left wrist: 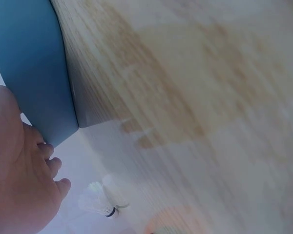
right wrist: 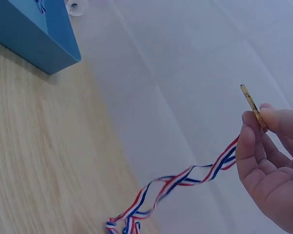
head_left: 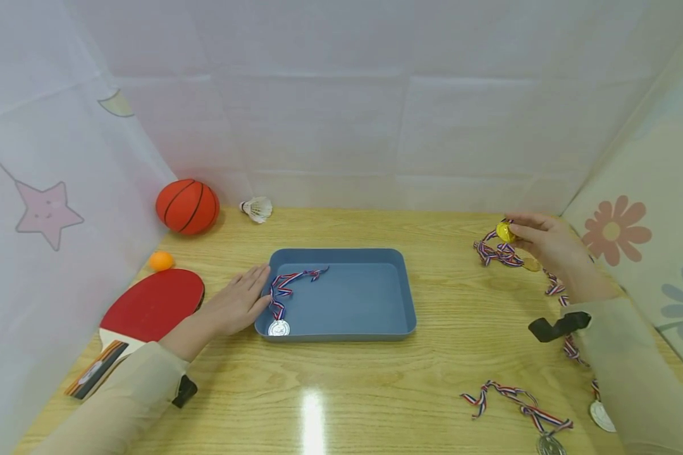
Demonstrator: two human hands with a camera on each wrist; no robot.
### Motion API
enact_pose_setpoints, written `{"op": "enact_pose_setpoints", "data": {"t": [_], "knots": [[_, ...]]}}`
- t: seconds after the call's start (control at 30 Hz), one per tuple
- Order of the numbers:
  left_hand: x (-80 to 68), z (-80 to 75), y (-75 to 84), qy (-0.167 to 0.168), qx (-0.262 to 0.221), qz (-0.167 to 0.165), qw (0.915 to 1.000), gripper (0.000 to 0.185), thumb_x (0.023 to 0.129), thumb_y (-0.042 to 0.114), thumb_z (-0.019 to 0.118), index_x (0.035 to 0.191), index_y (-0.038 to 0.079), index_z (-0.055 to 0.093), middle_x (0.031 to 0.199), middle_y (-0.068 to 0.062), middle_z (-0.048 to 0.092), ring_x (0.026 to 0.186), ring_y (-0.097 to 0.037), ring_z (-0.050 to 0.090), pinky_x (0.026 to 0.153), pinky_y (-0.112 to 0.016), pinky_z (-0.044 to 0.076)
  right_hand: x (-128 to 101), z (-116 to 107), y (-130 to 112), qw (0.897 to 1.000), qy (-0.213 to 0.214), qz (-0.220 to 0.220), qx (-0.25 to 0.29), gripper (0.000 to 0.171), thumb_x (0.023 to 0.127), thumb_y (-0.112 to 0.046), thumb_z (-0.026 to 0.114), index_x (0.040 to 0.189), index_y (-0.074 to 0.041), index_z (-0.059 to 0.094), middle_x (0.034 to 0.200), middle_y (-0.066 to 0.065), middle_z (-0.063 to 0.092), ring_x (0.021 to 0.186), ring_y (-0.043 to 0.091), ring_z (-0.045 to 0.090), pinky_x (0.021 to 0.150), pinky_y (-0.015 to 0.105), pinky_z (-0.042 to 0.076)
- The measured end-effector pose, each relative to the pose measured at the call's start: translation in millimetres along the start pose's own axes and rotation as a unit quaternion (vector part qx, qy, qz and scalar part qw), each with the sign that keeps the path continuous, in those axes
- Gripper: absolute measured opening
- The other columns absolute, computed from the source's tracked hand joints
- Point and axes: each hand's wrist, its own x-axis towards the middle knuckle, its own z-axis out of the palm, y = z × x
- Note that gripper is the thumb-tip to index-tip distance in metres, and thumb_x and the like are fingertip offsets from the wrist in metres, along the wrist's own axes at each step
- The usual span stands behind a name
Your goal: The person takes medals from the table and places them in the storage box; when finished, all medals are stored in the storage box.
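Between thumb and fingers my right hand (head_left: pixel 558 249) pinches a gold medal (head_left: pixel 504 232) at the far right. In the right wrist view the medal (right wrist: pixel 253 107) appears edge-on, and its red, white and blue ribbon (right wrist: pixel 171 187) trails down to the table. Another gold medal (head_left: pixel 531 264) lies on the wood below this hand. With fingers straight, my left hand (head_left: pixel 236 302) rests against the left side of a blue-grey tray (head_left: pixel 353 297). Inside the tray, along its left side, lies a silver medal (head_left: pixel 279 328) with its ribbon.
A silver medal (head_left: pixel 602 416) and a darker medal (head_left: pixel 551 445) lie front right, near my right sleeve. At the left are a table tennis bat (head_left: pixel 156 303), an orange ball (head_left: pixel 161 261), a small basketball (head_left: pixel 188 206) and a shuttlecock (head_left: pixel 257 209). Cloth walls enclose the table.
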Motion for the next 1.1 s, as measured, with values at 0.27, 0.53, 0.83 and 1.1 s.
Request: {"op": "enact_pose_setpoints", "data": {"t": [0.27,0.53,0.83,1.1], "knots": [[-0.5,1.3,-0.1,0.004,-0.004,-0.003,1.0,0.063,0.099,0.033,0.035,0.144,-0.006,0.015,0.149,-0.021,0.015,0.136,-0.037,0.012,0.107,-0.053,0.013,6.4,17.0,-25.4,0.997,-0.03,-0.052,0.045,0.028,0.092,0.005,0.048,0.11,-0.006,0.066,0.095,0.005,0.062,0.083,0.014,0.06,0.071,0.021,0.05],[-0.3,0.6,-0.3,0.004,-0.003,-0.002,1.0,0.063,0.099,0.034,0.034,0.144,-0.006,0.016,0.149,-0.02,0.015,0.135,-0.037,0.013,0.107,-0.052,0.013,10.3,39.8,-43.2,0.995,-0.036,-0.091,0.022,0.03,0.091,0.008,0.047,0.116,-0.002,0.061,0.097,0.008,0.062,0.083,0.015,0.061,0.071,0.022,0.051],[-0.4,0.2,-0.3,0.007,-0.002,0.0,1.0,0.062,0.099,0.031,0.035,0.144,-0.007,0.016,0.149,-0.021,0.015,0.135,-0.037,0.013,0.107,-0.052,0.013,16.1,90.4,-58.8,0.993,-0.059,-0.098,-0.033,0.029,0.09,0.004,0.053,0.116,-0.002,0.062,0.098,0.008,0.063,0.084,0.015,0.061,0.07,0.022,0.051],[0.9,2.3,-0.4,0.01,-0.002,0.004,0.9999,0.061,0.099,0.03,0.036,0.143,-0.008,0.017,0.149,-0.021,0.016,0.135,-0.038,0.013,0.107,-0.052,0.012,29.7,133.7,-51.0,0.985,-0.107,-0.086,-0.104,0.029,0.09,-0.003,0.057,0.118,-0.006,0.062,0.108,0.009,0.064,0.092,0.017,0.059,0.072,0.024,0.05]]}}
